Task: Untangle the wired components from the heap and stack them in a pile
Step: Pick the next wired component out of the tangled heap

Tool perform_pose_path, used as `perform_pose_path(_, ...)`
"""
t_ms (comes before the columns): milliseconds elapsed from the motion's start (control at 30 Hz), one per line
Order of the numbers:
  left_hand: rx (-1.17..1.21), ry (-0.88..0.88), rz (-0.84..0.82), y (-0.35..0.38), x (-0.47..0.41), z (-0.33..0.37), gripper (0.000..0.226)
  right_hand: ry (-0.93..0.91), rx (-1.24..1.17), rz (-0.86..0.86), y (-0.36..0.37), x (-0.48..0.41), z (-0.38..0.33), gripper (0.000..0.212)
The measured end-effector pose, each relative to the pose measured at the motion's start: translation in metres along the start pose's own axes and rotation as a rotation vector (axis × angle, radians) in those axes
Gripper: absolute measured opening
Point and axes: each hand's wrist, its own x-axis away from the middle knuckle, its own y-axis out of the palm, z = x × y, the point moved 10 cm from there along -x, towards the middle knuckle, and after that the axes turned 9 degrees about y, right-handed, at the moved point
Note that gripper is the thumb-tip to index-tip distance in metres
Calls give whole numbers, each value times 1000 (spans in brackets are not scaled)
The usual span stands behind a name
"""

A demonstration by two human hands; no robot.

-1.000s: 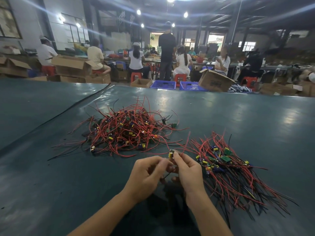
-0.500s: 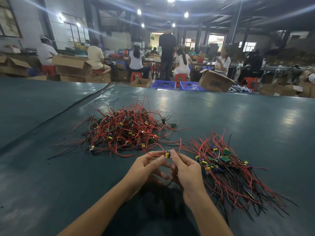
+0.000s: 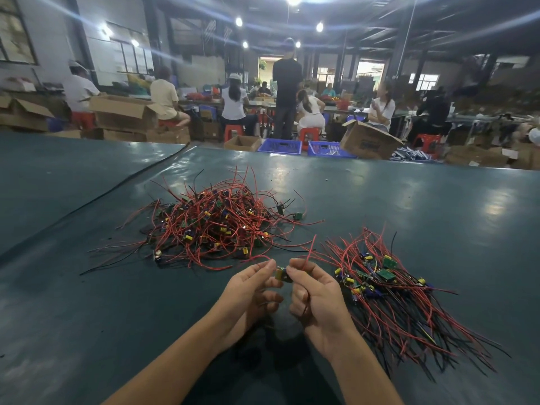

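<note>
A tangled heap (image 3: 213, 226) of red and black wires with small green boards and yellow parts lies on the dark green table (image 3: 409, 206), ahead and left of my hands. To the right lies the sorted pile (image 3: 388, 290), its wires fanned toward the near right. Between them, a little above the table, I hold one small wired component (image 3: 281, 274). My left hand (image 3: 248, 296) pinches its left side and a red wire. On the other side, my right hand (image 3: 315, 296) pinches the component, with a red wire (image 3: 309, 249) rising from its fingers.
A seam or dark cable (image 3: 122, 182) runs diagonally across the table at the left. Beyond the far edge stand cardboard boxes (image 3: 122, 112), blue crates (image 3: 280, 146), red stools and several people at other tables.
Both hands have lifted slightly and moved forward toward the heap. The component between my fingertips has come up with them, and its red wire now sticks up from my right hand.
</note>
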Motion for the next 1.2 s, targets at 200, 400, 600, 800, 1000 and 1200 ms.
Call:
perform_pose_path(200, 0, 75, -2, -4, 0, 7, 21, 24, -20, -5, 4, 1, 4, 5)
perform_pose_path(400, -24, 153, 94, -13, -1, 19, 11, 2, -223, 18, -8, 1, -5, 26)
perform_pose_path(600, -90, 207, 77, -11, -1, 20, 21, -60, 14, 29, 5, 6, -2, 31)
perform_pose_path(800, -103, 201, 77, -12, 0, 19, 29, -73, 1, 91, -1, 6, 3, 28)
perform_pose_path(1000, -71, 255, 61, -8, 0, 27, 31, -32, -74, 188, -12, 3, 6, 28)
perform_pose_path(1200, -121, 351, 45, -2, 3, 39, 28, -78, -264, 360, -51, 4, -14, 11)
